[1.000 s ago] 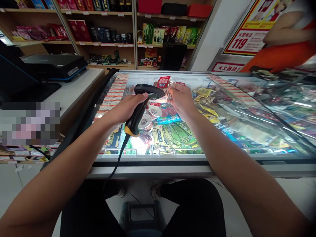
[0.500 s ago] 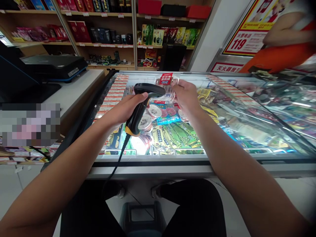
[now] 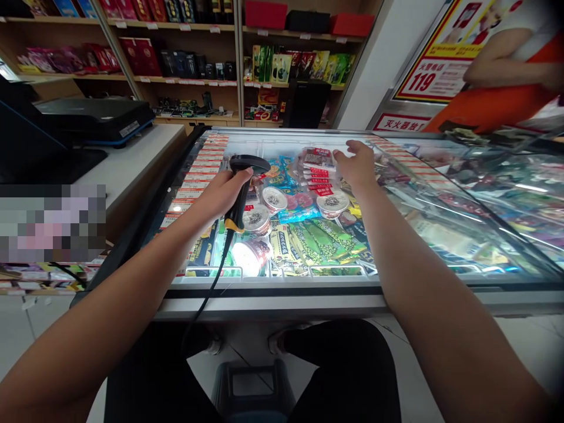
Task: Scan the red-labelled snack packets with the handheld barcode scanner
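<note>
Holding the scanner [image 3: 240, 202] in the left grip [image 3: 225, 191]; right grip [image 3: 359, 168] spread above the display case [image 3: 273, 302]

The left forearm enters from the lower left, its grip wrapped round the handle of the black and yellow scanner, thumb near the scanner's head. The scanner leans slightly, head uppermost; its cable [image 3: 215, 279] runs down over the case's front edge. The right forearm enters from the lower right, its grip loosely fanned, fingers curved, nothing held. It is just beside the red-labelled packs [image 3: 318, 163], which lie heaped toward the rear of the case; whether a fingertip touches them cannot be told.

The left fingers behind the handle are hidden. Print on the packs is too small to read. At the right, a person [image 3: 489, 106] in orange is cut off by the frame.

The scanner and left grip block part of the goods behind them. White-lidded tubs [image 3: 333, 204] and green packets [image 3: 324, 241] lie nearer the front. Reflective glass [image 3: 458, 214] covers goods at the right. A desk [image 3: 152, 150] at the left carries a flat dark device [image 3: 94, 114]; stocked shelves [image 3: 176, 76] stand beyond.
</note>
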A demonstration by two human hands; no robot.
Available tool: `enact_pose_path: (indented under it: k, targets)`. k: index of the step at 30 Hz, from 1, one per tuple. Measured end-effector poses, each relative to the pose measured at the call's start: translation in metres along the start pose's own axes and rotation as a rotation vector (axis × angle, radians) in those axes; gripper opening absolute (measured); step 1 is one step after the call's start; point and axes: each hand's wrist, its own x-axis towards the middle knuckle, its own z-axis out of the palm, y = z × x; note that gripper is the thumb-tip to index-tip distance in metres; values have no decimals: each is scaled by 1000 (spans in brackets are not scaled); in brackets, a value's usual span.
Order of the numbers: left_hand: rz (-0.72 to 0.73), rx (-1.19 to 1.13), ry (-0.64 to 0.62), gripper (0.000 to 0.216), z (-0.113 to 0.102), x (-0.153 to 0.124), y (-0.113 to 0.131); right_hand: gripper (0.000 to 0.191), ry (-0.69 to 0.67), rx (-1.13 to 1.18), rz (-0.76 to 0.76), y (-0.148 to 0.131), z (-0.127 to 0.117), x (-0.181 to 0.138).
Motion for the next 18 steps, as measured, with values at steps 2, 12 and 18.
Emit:
enact_pose_path:
  k: [2, 12, 18]
  targets:
    - [-7, -2, 34, 56, -1, 5, -4, 32, 92, 52, -70, -19, -9, -8]
    - [-18, -110, 28, 59, 4, 15, -17, 10, -951, 542, 146, -109, -15, -97]
    - [53, -108, 11, 59, 11, 11, -20, 10, -966, 580, 250, -105, 14, -115]
